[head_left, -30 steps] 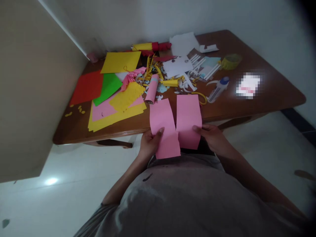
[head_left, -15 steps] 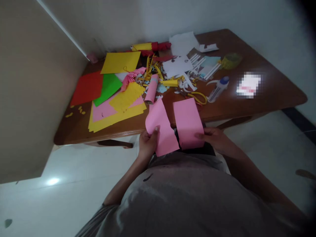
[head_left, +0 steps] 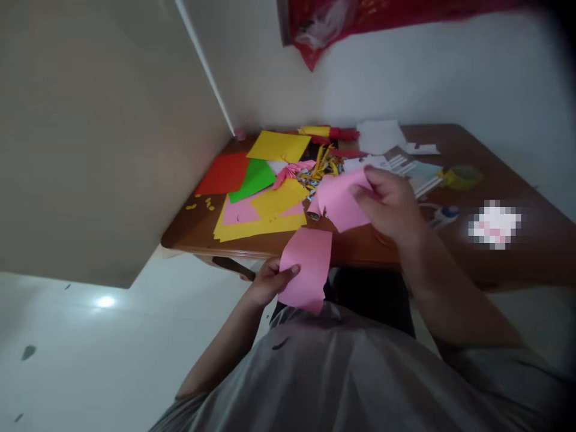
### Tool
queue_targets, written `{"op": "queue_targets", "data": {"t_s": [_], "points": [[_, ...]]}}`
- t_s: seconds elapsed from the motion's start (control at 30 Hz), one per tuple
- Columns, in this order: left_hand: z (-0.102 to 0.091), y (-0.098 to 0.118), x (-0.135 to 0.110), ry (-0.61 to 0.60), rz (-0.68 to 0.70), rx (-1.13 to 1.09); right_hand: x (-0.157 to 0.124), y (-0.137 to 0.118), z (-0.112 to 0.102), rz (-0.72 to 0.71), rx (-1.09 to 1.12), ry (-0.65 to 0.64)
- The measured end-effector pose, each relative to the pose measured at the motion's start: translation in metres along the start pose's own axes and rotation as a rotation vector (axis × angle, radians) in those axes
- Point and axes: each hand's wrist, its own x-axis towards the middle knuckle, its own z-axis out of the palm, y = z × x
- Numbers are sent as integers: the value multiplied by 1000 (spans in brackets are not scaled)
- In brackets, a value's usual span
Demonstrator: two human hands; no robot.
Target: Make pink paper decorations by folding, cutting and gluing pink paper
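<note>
My left hand [head_left: 269,281] pinches one pink paper piece [head_left: 307,267] at its left edge, holding it just below the front edge of the wooden table [head_left: 517,258], near my stomach. My right hand [head_left: 389,203] is raised over the table and grips a second pink paper piece [head_left: 338,200], which bends under the fingers. The two pink pieces are apart from each other.
Sheets of red paper [head_left: 224,173], green paper [head_left: 252,178] and yellow paper [head_left: 279,146] lie on the table's left half, with a heap of paper scraps [head_left: 321,168] behind. A tape roll [head_left: 463,177] and a glue bottle [head_left: 443,215] lie to the right. A beige wall [head_left: 90,132] stands left.
The pink sheet has come apart into two pieces. My right hand has lifted its piece up over the table while the left stays low; the camera has tilted up.
</note>
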Motion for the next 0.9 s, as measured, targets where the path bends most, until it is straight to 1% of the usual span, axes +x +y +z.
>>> {"op": "queue_targets", "data": {"t_s": [0.03,0.07,0.1,0.13,0.2,0.23,0.27,0.33,0.4,0.47,0.53,0.6,0.63,0.67,0.7,0.73,0.77,0.8,0.83,0.87,0.9], "points": [[-7,3,-2,0,42,-7,26,-8,24,-169,-88,62],[-14,6,-4,9,81,-22,51,-14,50,-313,-162,92],[-20,9,-7,19,118,-30,75,-19,77,-410,-237,36],[-25,13,-10,21,148,-20,97,-23,106,-462,-297,-36],[-31,24,-18,-11,198,48,134,-26,159,-506,-379,-164],[-32,29,-21,-44,225,92,150,-26,182,-490,-418,-243],[-34,34,-24,-77,251,129,164,-25,202,-444,-453,-314],[-37,40,-29,-97,295,153,189,-20,230,-404,-456,-350],[-42,40,-31,-64,297,139,210,-13,244,-386,-445,-370],[-50,38,-30,7,245,133,227,-4,249,-364,-432,-416],[-61,37,-27,93,181,137,236,5,248,-332,-415,-485],[-72,44,-19,146,144,147,235,12,241,-310,-388,-518],[-77,51,-14,142,133,156,231,16,234,-288,-331,-527],[-81,60,-7,113,119,171,223,19,226,-266,-261,-537],[-84,71,2,74,106,193,213,21,216,-198,-63,-563],[-87,84,11,0,82,227,202,24,204,-110,160,-677],[-88,99,22,-73,72,275,189,27,191,-25,361,-823],[-88,114,34,-143,72,323,176,30,176,42,515,-939],[-87,128,45,-216,69,366,163,34,160,87,613,-1016],[-84,142,56,-287,49,408,150,38,144,115,673,-1091],[-81,155,66,-331,22,435,137,43,127,146,702,-1139]]}}
